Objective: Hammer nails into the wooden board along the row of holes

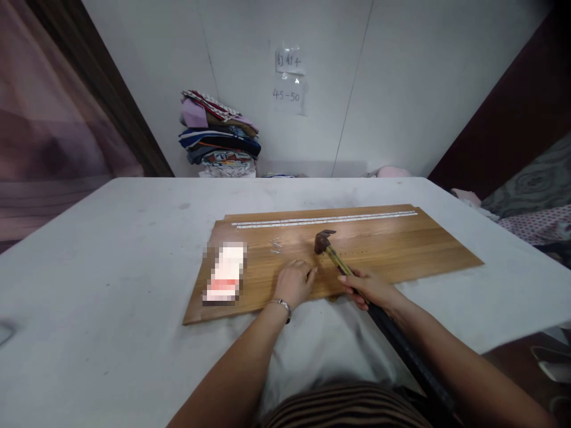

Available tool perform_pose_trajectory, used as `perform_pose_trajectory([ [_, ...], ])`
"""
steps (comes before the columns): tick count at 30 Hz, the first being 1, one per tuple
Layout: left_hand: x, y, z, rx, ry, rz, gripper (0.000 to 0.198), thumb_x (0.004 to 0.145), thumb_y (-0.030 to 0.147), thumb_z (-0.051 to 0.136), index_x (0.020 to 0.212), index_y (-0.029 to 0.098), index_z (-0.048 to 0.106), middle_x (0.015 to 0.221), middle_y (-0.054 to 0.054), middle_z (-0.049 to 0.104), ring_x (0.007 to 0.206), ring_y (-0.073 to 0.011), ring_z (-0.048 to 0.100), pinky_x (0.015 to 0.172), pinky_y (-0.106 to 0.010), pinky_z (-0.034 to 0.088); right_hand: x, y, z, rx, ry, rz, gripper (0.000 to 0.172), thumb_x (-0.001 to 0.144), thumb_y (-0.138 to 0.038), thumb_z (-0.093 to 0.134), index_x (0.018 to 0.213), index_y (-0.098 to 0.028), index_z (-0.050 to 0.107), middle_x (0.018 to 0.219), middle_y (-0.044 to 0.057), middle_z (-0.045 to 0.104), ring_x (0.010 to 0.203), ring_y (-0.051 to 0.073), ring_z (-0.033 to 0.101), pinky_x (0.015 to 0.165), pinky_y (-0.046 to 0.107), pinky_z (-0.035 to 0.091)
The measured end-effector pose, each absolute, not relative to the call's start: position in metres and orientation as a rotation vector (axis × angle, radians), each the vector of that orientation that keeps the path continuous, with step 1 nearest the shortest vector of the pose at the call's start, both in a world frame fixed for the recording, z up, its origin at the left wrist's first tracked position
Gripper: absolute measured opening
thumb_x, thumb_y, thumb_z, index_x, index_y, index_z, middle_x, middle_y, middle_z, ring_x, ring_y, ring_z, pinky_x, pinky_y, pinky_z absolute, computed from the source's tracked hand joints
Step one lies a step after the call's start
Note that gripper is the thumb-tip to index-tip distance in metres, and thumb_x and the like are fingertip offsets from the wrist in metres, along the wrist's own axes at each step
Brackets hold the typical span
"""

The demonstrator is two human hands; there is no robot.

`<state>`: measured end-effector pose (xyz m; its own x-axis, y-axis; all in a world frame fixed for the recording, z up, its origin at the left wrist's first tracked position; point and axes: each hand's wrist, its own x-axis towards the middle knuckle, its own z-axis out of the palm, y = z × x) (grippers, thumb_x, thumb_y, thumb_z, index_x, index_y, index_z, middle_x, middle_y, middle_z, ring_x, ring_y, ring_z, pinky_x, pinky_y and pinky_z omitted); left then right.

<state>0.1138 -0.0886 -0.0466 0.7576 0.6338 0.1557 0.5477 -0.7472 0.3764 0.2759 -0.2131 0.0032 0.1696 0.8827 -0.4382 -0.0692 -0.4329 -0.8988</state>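
My right hand is closed around the handle of a claw hammer, gripping it partway up. The hammer's dark head is over the middle of a wood-grain board; I cannot tell whether it touches. On the board's near part rests my left hand, its fingers curled inward, just left of the hammer. Whatever those fingers may hold is hidden. Beyond my left hand lie several loose nails. Right of the hammer head, a row of small dark dots marks the board.
Two white measuring strips run along the board's far side. A phone-like bright object, blurred out, lies at its left end. The board is on a white table. Folded fabrics are stacked against the wall, below handwritten paper notes.
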Motion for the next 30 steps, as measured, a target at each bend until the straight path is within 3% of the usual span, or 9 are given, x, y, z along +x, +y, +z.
perform_pose_trajectory([
  [30,0.1145,-0.0871,-0.0495,2.638,0.905,0.420,0.034,0.099,0.031,0.047,0.077,0.017,0.069,0.082,-0.007,0.069,0.084,-0.0200,0.061,0.074,-0.031,0.040,0.2767,-0.2135,0.0043,-1.561,-0.801,1.441,0.046,0.066,-0.055,0.074,0.074,-0.023,0.043,0.057,-0.010,0.047,0.035,0.002,0.033,0.031,0.019,0.026],
])
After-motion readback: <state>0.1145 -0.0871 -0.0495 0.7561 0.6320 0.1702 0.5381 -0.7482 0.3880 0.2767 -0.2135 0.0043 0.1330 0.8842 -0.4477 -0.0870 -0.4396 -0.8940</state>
